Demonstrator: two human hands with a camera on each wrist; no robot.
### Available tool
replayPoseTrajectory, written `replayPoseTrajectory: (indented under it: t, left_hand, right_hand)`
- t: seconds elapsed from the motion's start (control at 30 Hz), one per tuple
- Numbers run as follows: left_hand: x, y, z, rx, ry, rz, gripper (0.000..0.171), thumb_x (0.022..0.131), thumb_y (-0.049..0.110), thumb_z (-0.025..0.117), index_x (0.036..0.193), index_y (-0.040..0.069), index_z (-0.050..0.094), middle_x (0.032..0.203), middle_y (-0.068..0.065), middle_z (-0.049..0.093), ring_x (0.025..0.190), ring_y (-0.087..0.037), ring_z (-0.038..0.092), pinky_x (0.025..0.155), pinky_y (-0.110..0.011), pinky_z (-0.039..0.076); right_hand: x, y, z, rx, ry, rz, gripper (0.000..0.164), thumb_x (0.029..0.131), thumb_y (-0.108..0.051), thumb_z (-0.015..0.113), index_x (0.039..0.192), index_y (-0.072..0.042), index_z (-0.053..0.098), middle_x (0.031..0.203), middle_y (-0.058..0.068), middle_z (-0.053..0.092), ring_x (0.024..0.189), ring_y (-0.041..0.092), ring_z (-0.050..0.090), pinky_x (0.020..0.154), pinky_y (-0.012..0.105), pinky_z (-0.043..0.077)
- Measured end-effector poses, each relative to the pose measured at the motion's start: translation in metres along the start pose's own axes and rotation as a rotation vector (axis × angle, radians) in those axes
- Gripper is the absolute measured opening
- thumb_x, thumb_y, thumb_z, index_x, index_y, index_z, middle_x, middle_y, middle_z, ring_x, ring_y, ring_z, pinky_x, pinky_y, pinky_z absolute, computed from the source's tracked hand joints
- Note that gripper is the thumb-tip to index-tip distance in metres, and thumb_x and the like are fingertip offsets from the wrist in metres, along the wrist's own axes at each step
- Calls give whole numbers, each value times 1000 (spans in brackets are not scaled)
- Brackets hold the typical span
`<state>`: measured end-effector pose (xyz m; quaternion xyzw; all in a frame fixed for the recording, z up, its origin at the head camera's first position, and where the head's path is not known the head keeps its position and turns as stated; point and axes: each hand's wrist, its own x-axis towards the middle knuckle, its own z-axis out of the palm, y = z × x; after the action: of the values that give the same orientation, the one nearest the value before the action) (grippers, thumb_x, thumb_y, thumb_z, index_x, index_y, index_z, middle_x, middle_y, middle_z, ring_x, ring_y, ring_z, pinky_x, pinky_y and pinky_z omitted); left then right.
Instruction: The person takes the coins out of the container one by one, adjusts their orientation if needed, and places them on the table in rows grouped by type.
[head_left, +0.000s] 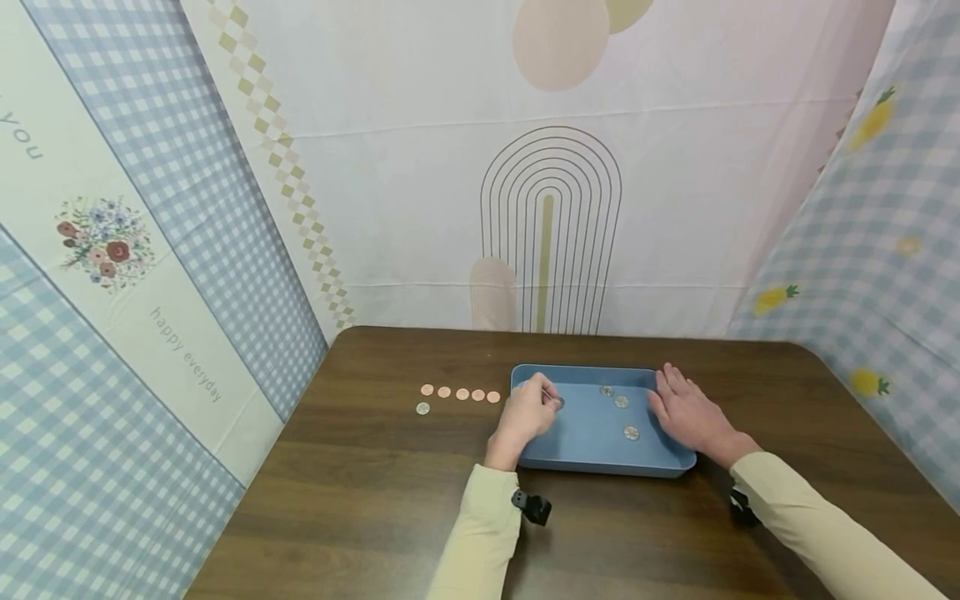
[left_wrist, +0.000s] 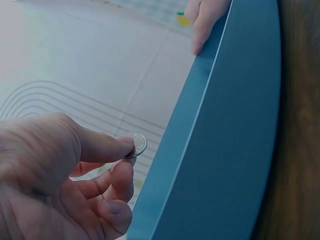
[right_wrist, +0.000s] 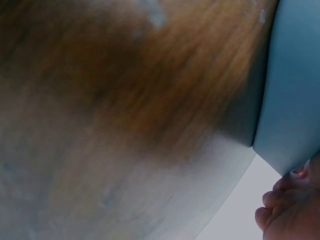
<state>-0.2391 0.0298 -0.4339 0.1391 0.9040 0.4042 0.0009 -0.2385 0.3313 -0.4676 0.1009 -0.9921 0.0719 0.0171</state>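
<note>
Over the left end of a blue tray (head_left: 592,462), my left hand (head_left: 527,410) pinches a silver coin (left_wrist: 137,144) between thumb and fingertips. The left wrist view shows the coin's face tilted, above the tray's wall. My right hand (head_left: 686,408) rests on the tray's right rim with its fingers extended. Inside the tray lie a silver coin (head_left: 607,390) near the back, another silver coin (head_left: 622,402) beside it, and a third silver coin (head_left: 632,433) nearer the front. The right wrist view catches only part of the right hand (right_wrist: 290,205) at the tray's corner.
Left of the tray, several copper coins (head_left: 462,394) form a row on the brown wooden table (head_left: 360,500). A single silver coin (head_left: 423,408) lies just in front of the row's left end. Patterned cloths (head_left: 420,208) hang behind and at both sides.
</note>
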Motion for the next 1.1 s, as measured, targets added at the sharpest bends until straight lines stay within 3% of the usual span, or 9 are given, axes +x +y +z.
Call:
replayPoseTrajectory:
  t: [0.47, 0.9, 1.1]
  left_hand:
    - [0, -22, -27, -45, 35, -81, 7, 95, 20, 65, 95, 15, 59, 84, 2, 62, 71, -11, 55, 63, -25, 44]
    - [3, -43, -43, -47, 118, -78, 6, 93, 15, 65, 90, 13, 60, 80, 0, 61, 73, -15, 56, 67, -29, 45]
    - [3, -55, -58, -57, 122, -131, 6, 93, 15, 65, 92, 11, 61, 83, -4, 63, 78, -20, 58, 71, -34, 46]
  right_hand:
    - [-3, -3, 2, -6, -4, 5, 65, 106, -33, 37, 147, 16, 23, 156, 37, 15, 144, 51, 18, 115, 63, 19]
    - [-2, -3, 0, -4, -13, 9, 65, 106, -32, 37, 148, 15, 21, 156, 36, 14, 145, 51, 17, 115, 63, 18]
    - [0, -2, -1, 8, -17, 9, 65, 106, -32, 37, 148, 15, 21, 156, 37, 14, 145, 51, 17, 115, 63, 18]
